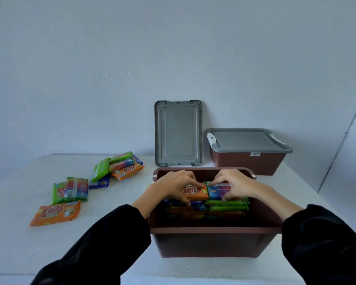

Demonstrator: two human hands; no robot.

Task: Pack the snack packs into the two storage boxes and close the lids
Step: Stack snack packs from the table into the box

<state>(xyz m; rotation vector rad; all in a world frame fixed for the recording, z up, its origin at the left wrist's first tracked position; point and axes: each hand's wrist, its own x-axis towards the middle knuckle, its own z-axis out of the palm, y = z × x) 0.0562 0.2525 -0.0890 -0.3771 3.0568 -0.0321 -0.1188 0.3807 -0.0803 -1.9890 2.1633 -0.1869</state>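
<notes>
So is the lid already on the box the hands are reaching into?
No, the near box is open, and a grey lid leans against the wall behind it.

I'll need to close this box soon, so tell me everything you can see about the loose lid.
The loose lid is a grey rectangle that looks like plastic, with rounded corners, a raised rim and small notches on its short ends. It stands upright on one short end on the table, leaning against the wall. It sits just behind the open box and left of the closed box. Nothing holds it.
</notes>
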